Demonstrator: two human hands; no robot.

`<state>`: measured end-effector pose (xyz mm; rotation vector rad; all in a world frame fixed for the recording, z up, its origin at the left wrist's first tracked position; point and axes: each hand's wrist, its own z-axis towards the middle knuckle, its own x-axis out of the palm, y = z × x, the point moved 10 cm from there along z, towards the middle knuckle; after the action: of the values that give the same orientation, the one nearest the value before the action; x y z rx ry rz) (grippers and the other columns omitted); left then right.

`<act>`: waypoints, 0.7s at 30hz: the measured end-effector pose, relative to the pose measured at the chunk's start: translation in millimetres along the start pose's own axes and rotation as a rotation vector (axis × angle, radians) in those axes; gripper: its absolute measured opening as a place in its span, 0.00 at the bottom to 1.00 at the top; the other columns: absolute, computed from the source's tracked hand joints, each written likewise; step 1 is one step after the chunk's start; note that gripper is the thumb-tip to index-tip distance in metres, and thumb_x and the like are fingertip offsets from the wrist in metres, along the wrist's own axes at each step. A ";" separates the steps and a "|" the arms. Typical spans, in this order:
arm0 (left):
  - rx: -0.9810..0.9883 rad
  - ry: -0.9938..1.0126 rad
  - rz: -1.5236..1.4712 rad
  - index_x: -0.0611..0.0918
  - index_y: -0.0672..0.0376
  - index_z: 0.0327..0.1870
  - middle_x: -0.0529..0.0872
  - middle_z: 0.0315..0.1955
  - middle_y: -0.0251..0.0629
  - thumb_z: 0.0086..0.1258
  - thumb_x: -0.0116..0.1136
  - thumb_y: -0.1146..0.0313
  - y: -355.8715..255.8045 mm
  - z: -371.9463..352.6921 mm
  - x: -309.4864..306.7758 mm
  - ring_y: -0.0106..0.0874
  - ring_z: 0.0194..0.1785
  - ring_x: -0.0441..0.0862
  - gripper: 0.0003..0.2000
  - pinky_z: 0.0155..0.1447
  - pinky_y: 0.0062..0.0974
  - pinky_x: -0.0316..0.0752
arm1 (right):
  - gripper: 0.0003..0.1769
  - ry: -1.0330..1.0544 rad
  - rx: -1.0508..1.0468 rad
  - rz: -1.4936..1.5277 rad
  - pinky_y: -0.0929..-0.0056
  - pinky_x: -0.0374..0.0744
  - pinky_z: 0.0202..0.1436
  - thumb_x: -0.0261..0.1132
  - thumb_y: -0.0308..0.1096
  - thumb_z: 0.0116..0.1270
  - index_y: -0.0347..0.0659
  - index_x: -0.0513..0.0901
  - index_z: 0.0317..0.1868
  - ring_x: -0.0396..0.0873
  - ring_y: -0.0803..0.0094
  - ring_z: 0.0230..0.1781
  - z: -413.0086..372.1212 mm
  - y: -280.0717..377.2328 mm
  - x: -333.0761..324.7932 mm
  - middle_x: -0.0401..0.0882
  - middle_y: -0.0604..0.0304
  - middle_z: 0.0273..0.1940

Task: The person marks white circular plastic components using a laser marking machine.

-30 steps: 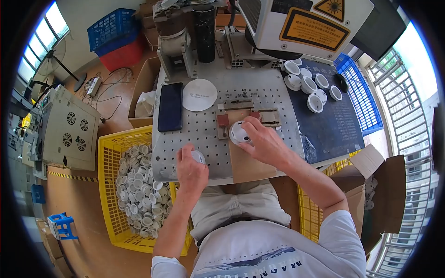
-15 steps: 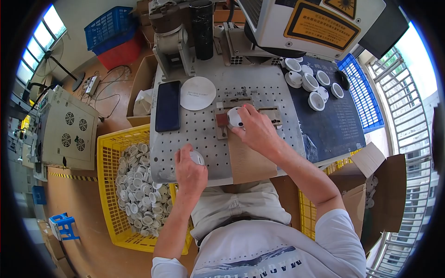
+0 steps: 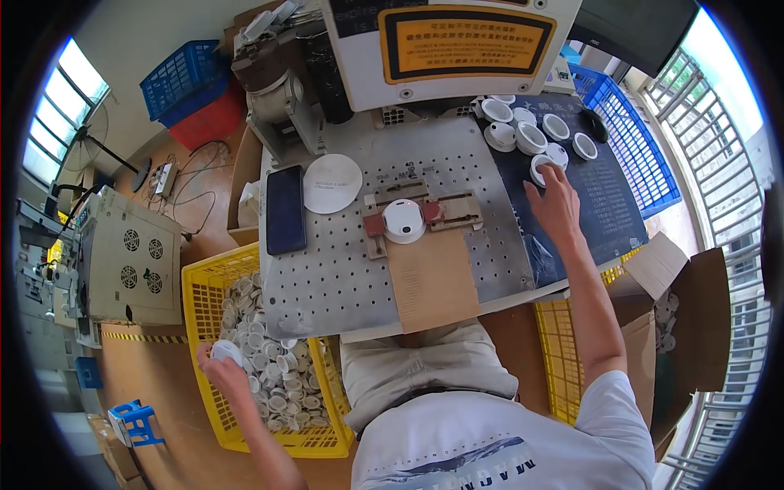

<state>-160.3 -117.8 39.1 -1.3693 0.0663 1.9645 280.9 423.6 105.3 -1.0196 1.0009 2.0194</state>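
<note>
Over the yellow basket [image 3: 196, 327] of white parts at the lower left, my left hand [image 3: 224, 371] holds a round white part [image 3: 227, 352] between its fingers. My right hand [image 3: 559, 202] reaches to the dark mat [image 3: 584, 212], its fingers closed on a white cup [image 3: 540, 170] at the near end of a group of cups [image 3: 532, 138]. Another white disc [image 3: 404, 220] with small dark holes sits in the metal fixture [image 3: 457, 211], between two reddish jaws. A brown cardboard strip [image 3: 431, 282] lies in front of the fixture.
A dark phone [image 3: 285, 211] and a round white sheet [image 3: 332, 184] lie on the perforated metal plate [image 3: 327, 282]. A large machine head [image 3: 359, 73] with a yellow label overhangs the back. An open cardboard box [image 3: 694, 327] stands at the right.
My right hand has left the disc at the fixture and moved right to the cups. My left hand has moved with its part from the plate to over the basket. The view has shifted.
</note>
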 end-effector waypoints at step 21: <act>0.630 0.203 -0.321 0.80 0.75 0.15 0.75 0.55 0.60 0.48 0.59 0.81 -340.4 13.1 110.3 0.52 0.61 0.71 0.05 0.67 0.46 0.64 | 0.16 0.601 0.450 1.177 0.82 0.63 0.20 0.58 0.41 0.79 0.36 0.78 0.38 0.65 0.86 0.18 -98.7 22.2 28.0 0.69 0.72 0.23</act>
<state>9.6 195.7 71.7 -1.0674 0.4868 1.3666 284.2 335.1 48.9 -0.8499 2.7115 2.0903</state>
